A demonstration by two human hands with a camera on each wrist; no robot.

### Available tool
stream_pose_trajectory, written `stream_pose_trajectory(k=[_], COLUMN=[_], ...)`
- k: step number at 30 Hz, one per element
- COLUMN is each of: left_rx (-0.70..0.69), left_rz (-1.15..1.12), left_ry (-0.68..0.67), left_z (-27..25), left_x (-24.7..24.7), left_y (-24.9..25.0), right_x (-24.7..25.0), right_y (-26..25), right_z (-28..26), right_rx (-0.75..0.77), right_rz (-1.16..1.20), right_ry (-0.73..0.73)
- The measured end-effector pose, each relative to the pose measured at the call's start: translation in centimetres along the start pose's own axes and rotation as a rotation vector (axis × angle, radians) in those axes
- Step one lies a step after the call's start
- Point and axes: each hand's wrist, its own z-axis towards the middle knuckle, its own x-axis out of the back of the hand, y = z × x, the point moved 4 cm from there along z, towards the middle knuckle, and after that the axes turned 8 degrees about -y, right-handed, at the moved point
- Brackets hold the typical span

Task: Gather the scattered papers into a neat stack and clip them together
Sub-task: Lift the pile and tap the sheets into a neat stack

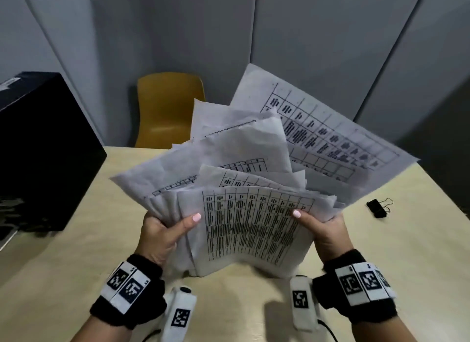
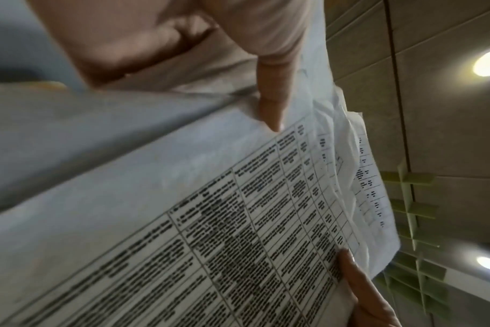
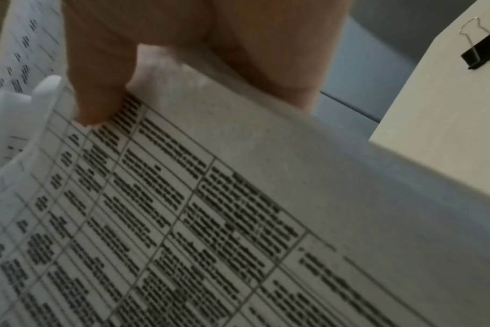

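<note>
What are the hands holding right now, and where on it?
Both hands, left hand and right hand, hold the papers by their lower side edges.

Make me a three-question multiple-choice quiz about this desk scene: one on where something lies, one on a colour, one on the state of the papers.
1. Where is the clip?
A. On the table, right of the papers
B. On the chair
C. Clamped on the papers

2. What colour is the chair?
A. Red
B. Yellow
C. White

3. How are the papers?
A. Flat in a neat stack
B. Scattered on the floor
C. Fanned unevenly, held by both hands

Answers:
1 A: the clip lies on the table, apart from the papers.
2 B: the chair is yellow.
3 C: the left hand and right hand hold splayed sheets.
</note>
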Motion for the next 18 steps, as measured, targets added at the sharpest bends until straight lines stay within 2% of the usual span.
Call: stream_pose_trajectory(k=[3,5,9,12,15,18], left_rx=[-0.033,-0.022,0.055,0.085,0.068,0.018], left_rz=[-0.033,-0.036,-0.039,0.055,0.113,0.122], left_ry=[-0.084,-0.085,-0.013,0.069,0.163,0.140], left_z=[0.0,0.0,0.1,0.0,0.0,-0.1], left_x=[-1.0,-1.2,-0.8,-1.3,-1.5,-1.9], left_y=[0.3,0.1,-0.6,-1.2,-1.2,0.1], right_x=[-0.9,-1.0,-0.4,-1.1,-1.2,-0.8], right_y=[0.0,0.0,0.5,1.0,1.3,1.3], right_z=[0.4,0.6,0.4,0.2,0.2,0.3], right_rx=[0.008,0.018,-0.015,-0.049,-0.042,-0.029], right_rz=[-0.012,0.001,0.022,0.010,-0.044,-0.092], right_ry=[-0.074,-0.087,0.002,-0.029,0.033,0.096])
